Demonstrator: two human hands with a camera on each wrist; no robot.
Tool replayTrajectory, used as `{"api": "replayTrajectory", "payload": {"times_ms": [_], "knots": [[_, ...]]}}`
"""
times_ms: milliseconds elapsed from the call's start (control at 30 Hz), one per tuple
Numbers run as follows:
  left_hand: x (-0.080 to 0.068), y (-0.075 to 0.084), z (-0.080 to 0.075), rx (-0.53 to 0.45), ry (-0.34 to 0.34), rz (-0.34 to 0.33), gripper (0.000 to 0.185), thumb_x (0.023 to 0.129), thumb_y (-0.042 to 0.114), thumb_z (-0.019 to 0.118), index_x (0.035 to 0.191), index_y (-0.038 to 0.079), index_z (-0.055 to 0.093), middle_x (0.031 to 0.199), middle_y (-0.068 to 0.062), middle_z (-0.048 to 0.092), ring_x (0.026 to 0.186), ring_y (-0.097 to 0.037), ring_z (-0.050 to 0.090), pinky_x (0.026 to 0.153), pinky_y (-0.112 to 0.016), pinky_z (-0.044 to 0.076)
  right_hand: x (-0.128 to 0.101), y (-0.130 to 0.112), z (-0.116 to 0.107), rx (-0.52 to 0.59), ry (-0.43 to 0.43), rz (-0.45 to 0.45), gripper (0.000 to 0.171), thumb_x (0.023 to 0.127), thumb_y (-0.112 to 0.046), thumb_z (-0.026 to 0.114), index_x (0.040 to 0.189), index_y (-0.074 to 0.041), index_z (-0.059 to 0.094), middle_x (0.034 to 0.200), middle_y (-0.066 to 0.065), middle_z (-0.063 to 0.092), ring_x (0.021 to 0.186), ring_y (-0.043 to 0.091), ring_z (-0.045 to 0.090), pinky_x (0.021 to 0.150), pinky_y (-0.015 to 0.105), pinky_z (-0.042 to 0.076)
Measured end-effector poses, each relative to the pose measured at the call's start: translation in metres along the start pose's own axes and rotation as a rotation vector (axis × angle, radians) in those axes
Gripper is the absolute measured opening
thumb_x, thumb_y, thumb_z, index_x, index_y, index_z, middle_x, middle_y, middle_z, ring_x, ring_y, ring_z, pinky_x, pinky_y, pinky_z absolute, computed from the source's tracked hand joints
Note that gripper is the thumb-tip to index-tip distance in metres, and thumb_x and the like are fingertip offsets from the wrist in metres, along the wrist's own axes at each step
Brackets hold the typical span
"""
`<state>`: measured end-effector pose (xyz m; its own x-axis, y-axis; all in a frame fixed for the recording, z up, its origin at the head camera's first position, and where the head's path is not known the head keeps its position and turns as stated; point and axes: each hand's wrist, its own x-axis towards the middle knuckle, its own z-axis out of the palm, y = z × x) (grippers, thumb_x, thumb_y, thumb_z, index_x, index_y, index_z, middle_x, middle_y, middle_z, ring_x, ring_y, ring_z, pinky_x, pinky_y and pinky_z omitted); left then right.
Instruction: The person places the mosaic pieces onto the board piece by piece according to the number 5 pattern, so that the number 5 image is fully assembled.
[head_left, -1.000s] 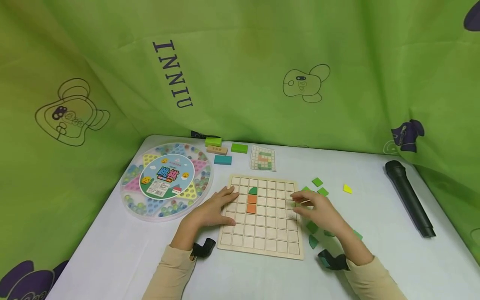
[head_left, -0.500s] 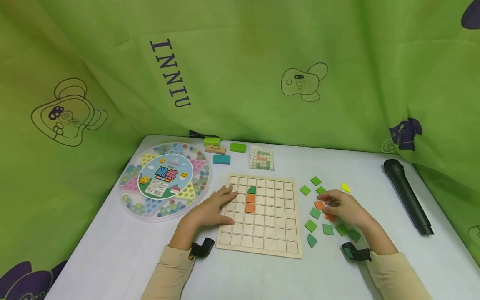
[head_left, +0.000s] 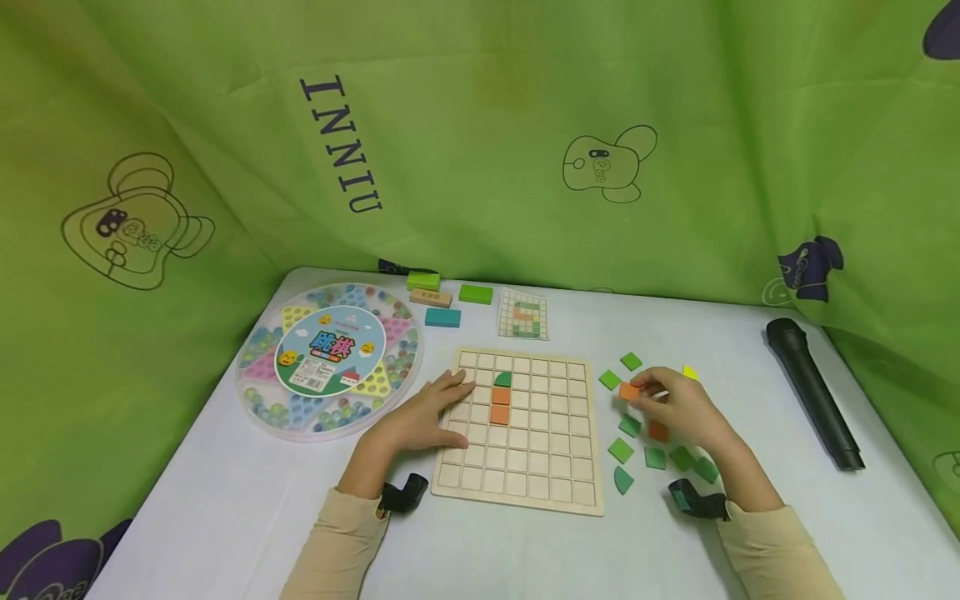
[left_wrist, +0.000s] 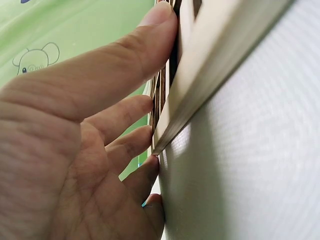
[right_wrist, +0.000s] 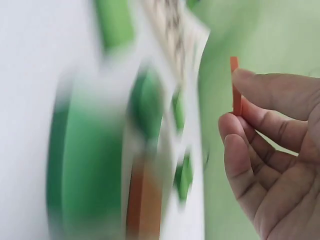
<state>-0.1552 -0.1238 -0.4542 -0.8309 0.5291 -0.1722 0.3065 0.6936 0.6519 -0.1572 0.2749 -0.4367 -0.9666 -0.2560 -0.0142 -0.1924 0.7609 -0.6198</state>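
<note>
My right hand (head_left: 681,406) pinches an orange square tile (right_wrist: 235,86) between thumb and fingers, lifted off the table to the right of the board. My left hand (head_left: 420,419) rests on the left edge of the wooden grid board (head_left: 540,496), its thumb and fingertips touching the rim, as the left wrist view also shows. In one column of the board lie a green quarter-round tile (head_left: 503,380) and two orange square tiles (head_left: 500,405). Below the right hand, another orange tile (head_left: 658,431) lies on the table among several green tiles (head_left: 621,451).
A pattern card (head_left: 523,315) lies behind the board. A round marble game box (head_left: 330,358) is at the left, with several coloured blocks (head_left: 442,317) near it. A yellow tile (head_left: 690,372) sits beyond the right hand, and a black microphone (head_left: 813,392) at the far right.
My right hand moved from the board's right edge to the loose tiles, then took an orange tile and lifted it. The left hand stayed on the board.
</note>
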Motion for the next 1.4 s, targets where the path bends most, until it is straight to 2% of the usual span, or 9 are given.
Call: {"api": "replayTrajectory", "payload": {"times_ms": [100, 300, 500, 633, 800, 967, 1133, 1267, 1400], "knots": [[0.0, -0.001, -0.001, 0.001, 0.006, -0.006, 0.086, 0.076, 0.034, 0.078, 0.148, 0.017, 0.035, 0.159, -0.006, 0.018, 0.147, -0.032, 0.008, 0.116, -0.056, 0.016, 0.006, -0.024, 0.013, 0.067, -0.004, -0.069, 0.026, 0.086, -0.015, 0.07, 0.108, -0.001, 0.064, 0.094, 0.006, 0.065, 0.086, 0.018, 0.061, 0.075, 0.03, 0.056], [0.002, -0.001, -0.001, -0.006, 0.006, 0.008, 0.085, 0.076, 0.034, 0.078, 0.148, 0.016, 0.036, 0.159, -0.006, 0.018, 0.147, -0.031, 0.008, 0.116, -0.056, 0.016, 0.023, -0.063, 0.051, 0.125, -0.128, -0.199, 0.021, 0.086, -0.015, 0.069, 0.105, -0.007, 0.066, 0.096, 0.001, 0.064, 0.085, 0.01, 0.059, 0.074, 0.023, 0.054], [0.003, 0.0, 0.001, -0.003, 0.001, 0.023, 0.085, 0.076, 0.033, 0.078, 0.147, 0.015, 0.037, 0.159, -0.008, 0.019, 0.147, -0.031, 0.009, 0.117, -0.055, 0.014, 0.034, -0.083, 0.076, 0.03, -0.222, -0.269, 0.019, 0.085, -0.017, 0.07, 0.101, -0.009, 0.066, 0.092, -0.002, 0.062, 0.08, 0.008, 0.056, 0.069, 0.022, 0.051], [0.004, 0.001, 0.001, -0.007, 0.0, 0.015, 0.085, 0.076, 0.034, 0.078, 0.147, 0.016, 0.037, 0.159, -0.007, 0.019, 0.147, -0.03, 0.008, 0.117, -0.055, 0.014, 0.039, -0.088, 0.085, -0.054, -0.228, -0.289, 0.018, 0.085, -0.019, 0.072, 0.099, -0.01, 0.066, 0.089, -0.004, 0.058, 0.078, 0.006, 0.053, 0.068, 0.02, 0.049], [0.003, 0.002, 0.001, 0.0, 0.001, 0.001, 0.085, 0.076, 0.033, 0.079, 0.147, 0.016, 0.037, 0.159, -0.006, 0.019, 0.147, -0.032, 0.009, 0.116, -0.056, 0.016, 0.04, -0.09, 0.089, -0.083, -0.218, -0.317, 0.02, 0.083, -0.019, 0.073, 0.099, -0.01, 0.066, 0.089, -0.004, 0.057, 0.078, 0.007, 0.052, 0.068, 0.021, 0.048], [0.003, 0.001, 0.002, 0.004, 0.002, -0.002, 0.085, 0.075, 0.033, 0.079, 0.147, 0.017, 0.037, 0.159, -0.006, 0.019, 0.146, -0.033, 0.009, 0.115, -0.057, 0.017, 0.032, -0.087, 0.08, 0.008, -0.204, -0.261, 0.035, 0.084, -0.022, 0.073, 0.113, -0.006, 0.063, 0.1, 0.001, 0.061, 0.089, 0.012, 0.057, 0.077, 0.027, 0.052], [0.002, -0.001, 0.002, 0.007, -0.002, -0.001, 0.086, 0.075, 0.034, 0.079, 0.148, 0.017, 0.036, 0.159, -0.006, 0.018, 0.147, -0.032, 0.009, 0.116, -0.056, 0.016, 0.009, -0.068, 0.052, 0.176, -0.084, -0.179, 0.044, 0.087, -0.019, 0.069, 0.126, -0.002, 0.056, 0.119, 0.013, 0.062, 0.105, 0.027, 0.06, 0.089, 0.042, 0.052], [0.002, -0.001, 0.001, 0.001, 0.001, -0.01, 0.087, 0.075, 0.035, 0.079, 0.148, 0.018, 0.035, 0.159, -0.005, 0.017, 0.147, -0.032, 0.008, 0.116, -0.056, 0.016, -0.01, -0.043, 0.024, 0.129, -0.004, -0.094, 0.043, 0.089, -0.018, 0.067, 0.126, -0.001, 0.056, 0.124, 0.017, 0.06, 0.111, 0.035, 0.058, 0.093, 0.05, 0.049], [0.001, -0.001, 0.0, -0.011, -0.006, -0.014, 0.086, 0.075, 0.034, 0.078, 0.148, 0.017, 0.035, 0.159, -0.006, 0.016, 0.147, -0.034, 0.007, 0.115, -0.058, 0.016, -0.025, -0.015, 0.002, 0.069, -0.007, 0.021, 0.043, 0.09, -0.018, 0.065, 0.128, 0.0, 0.054, 0.125, 0.02, 0.059, 0.113, 0.04, 0.056, 0.092, 0.053, 0.048]]}}
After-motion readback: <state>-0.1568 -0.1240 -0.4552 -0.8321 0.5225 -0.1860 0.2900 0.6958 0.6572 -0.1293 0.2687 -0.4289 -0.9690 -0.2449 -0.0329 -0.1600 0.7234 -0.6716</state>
